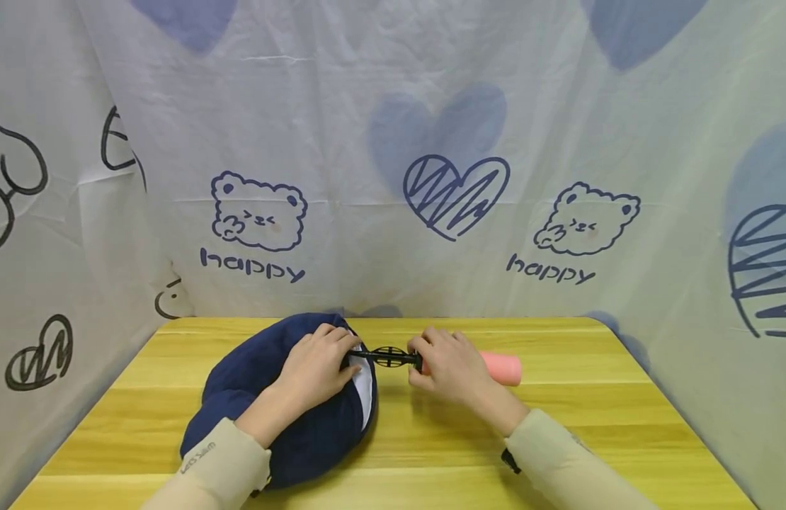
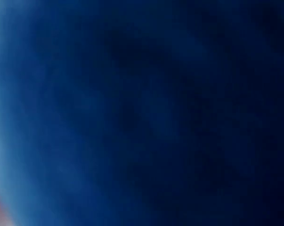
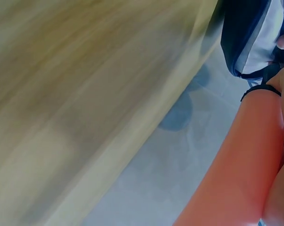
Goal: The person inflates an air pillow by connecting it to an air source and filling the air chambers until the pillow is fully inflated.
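A navy blue plush cushion [image 1: 240, 368], shaped like a neck pillow, lies on the left half of the table. Its right side gapes and shows a white lining [image 1: 365, 389]. My left hand [image 1: 313, 365] rests over the cushion, fingertips and thumb pinching the black stem [image 1: 388, 356] right at the white lining. That stem, with an oval lattice, belongs to what looks like a bubble wand with a pink tube [image 1: 503, 368]. My right hand [image 1: 453, 365] grips the tube near its black collar [image 3: 260, 88]. Dark blue fabric [image 2: 109, 117] fills the left wrist view.
A wood-grain table [image 1: 590, 425] lies beneath everything. White cloth [image 1: 355, 248] printed with hearts and bears hangs behind and at both sides of it. The right wrist view shows the table's edge [image 3: 146, 136] with pale cloth beyond.
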Available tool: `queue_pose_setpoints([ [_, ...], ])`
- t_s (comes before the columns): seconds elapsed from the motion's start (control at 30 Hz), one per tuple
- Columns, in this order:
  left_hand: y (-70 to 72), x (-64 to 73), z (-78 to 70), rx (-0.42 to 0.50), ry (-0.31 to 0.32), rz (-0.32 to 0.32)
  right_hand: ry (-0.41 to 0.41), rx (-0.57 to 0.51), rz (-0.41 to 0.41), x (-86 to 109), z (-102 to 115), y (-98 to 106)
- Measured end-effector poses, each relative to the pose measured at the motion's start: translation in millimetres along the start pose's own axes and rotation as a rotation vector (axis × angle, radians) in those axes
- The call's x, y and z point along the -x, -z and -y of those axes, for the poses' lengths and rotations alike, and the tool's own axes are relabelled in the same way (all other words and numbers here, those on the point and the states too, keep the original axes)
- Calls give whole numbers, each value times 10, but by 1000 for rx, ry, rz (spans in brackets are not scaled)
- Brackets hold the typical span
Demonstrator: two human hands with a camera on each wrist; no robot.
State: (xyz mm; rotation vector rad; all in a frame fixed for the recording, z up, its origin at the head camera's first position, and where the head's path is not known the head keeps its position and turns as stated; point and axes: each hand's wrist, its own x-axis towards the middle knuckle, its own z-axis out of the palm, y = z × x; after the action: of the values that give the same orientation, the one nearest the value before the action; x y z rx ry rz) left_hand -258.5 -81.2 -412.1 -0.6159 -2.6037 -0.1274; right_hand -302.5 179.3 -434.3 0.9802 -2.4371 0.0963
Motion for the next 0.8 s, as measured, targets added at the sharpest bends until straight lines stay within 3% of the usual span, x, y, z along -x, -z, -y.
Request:
queue_pose_setpoints([
  [0.17, -69, -6, 85, 81, 4, -3, 21, 2, -34, 12, -17, -42],
  [0.5, -117, -11, 231, 297, 124, 22, 43, -52, -114, 45, -46, -120],
  [0.8, -145, -34, 364, 520, 139, 20, 25, -91, -119, 50, -66, -108],
])
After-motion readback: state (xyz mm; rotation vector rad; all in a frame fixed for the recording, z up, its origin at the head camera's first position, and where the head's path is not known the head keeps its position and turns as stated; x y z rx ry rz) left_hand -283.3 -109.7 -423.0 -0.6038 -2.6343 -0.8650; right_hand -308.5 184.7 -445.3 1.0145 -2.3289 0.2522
